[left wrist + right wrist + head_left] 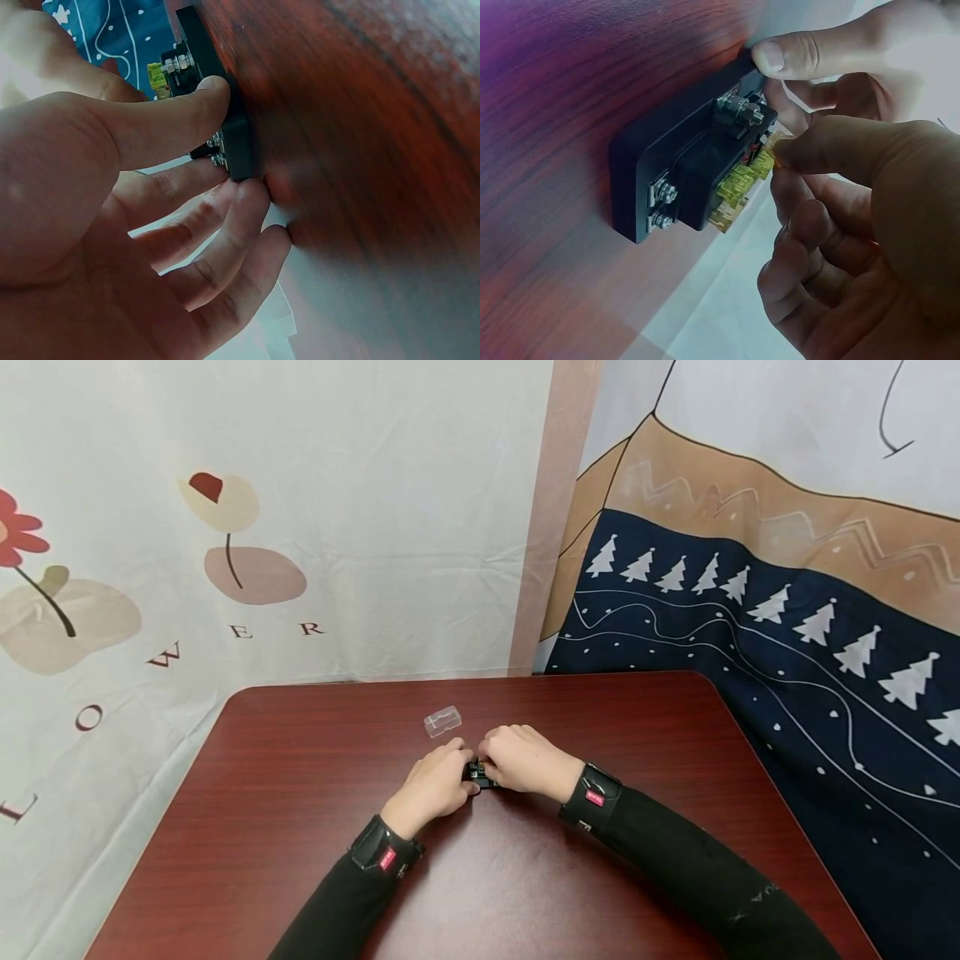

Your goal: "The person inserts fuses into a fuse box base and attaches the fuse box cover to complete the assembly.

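A black fuse block with metal screw terminals lies on the table, a row of blade fuses standing in its middle. Thumb and fingers of my left hand grip one end of the block, which the left wrist view shows at its edge. From the other side my right hand reaches over it. Its thumb and index finger pinch a pale amber blade fuse at the row's end nearest the left hand. Yellow fuses stand beside it. Fingers hide how deep the pinched fuse sits.
A clear plastic cover lies on the table just beyond the hands. The reddish-brown wooden table has rounded far corners, with printed cloths hanging behind and to the right.
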A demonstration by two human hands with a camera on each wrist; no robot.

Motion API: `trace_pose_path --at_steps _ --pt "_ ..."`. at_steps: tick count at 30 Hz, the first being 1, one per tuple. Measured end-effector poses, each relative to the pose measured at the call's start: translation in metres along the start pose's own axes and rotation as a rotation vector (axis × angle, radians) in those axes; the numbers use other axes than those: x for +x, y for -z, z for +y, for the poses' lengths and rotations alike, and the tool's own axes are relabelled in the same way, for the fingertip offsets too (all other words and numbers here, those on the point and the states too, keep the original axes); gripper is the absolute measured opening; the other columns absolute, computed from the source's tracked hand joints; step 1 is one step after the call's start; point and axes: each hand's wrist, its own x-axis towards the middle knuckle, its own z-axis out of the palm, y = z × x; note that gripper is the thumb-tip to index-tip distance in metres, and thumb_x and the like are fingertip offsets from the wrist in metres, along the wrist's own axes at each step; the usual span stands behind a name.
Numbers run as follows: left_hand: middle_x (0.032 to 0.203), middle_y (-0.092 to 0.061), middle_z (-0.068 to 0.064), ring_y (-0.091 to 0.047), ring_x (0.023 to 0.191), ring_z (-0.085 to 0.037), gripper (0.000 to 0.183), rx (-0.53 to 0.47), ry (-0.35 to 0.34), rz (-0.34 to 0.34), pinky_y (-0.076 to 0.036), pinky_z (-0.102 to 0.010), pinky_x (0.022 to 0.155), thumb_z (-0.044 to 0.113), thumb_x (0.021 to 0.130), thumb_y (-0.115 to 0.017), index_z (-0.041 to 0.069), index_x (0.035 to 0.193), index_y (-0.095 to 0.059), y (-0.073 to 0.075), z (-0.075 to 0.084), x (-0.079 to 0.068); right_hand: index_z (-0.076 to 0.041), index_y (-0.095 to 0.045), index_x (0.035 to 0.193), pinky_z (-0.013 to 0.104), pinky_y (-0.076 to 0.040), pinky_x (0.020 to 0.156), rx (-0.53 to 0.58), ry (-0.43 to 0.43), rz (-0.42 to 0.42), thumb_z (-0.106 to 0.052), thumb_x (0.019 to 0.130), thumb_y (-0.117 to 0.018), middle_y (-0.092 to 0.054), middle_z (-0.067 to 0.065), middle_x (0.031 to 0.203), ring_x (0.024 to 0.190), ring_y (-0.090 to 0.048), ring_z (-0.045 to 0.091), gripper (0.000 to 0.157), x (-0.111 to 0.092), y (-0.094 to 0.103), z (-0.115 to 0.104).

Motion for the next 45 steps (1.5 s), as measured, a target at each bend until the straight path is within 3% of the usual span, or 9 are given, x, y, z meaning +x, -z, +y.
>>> trace_pose_path --at_steps 20,33,45 --pt "0.102 -0.056 0.002 -0.061 0.088 -0.022 0.025 -0.008 -0.009 0.009 -0.056 -0.049 0.073 0.028 0.087 -0.084 0.014 0.106 -0.074 -0.0016 0.0006 -0.0005 -0.015 -0.069 0.073 0.03 -0.042 0.051 -0.01 0.033 0.023 -0.011 0.091 -0.07 -0.056 -0.006 0.07 0.057 -0.049 0.01 0.018 -0.0009 -0.0048 -0.0039" --pt "0.102 -0.058 0.0 -0.064 0.093 -0.025 0.025 -0.017 -0.002 0.02 -0.057 -0.052 0.076 0.026 0.086 -0.084 0.013 0.105 -0.074 -0.0013 0.0027 -0.0036 -0.013 -0.07 0.078 0.032 -0.049 0.057 0.003 0.025 -0.023 -0.009 0.091 -0.071 -0.061 -0.004 0.072 0.061 -0.054 0.012 0.014 0.0005 -0.0034 -0.0084" --pt "0.108 -0.059 -0.001 -0.065 0.098 -0.025 0.029 -0.005 0.004 0.005 -0.058 -0.052 0.078 0.027 0.088 -0.083 0.012 0.111 -0.075 -0.0019 0.0018 -0.0032 -0.014 -0.074 0.083 0.034 -0.052 0.056 -0.046 0.001 0.024 -0.014 0.094 -0.07 -0.064 -0.001 0.077 0.064 -0.059 0.013 0.012 -0.0076 -0.007 -0.0098"
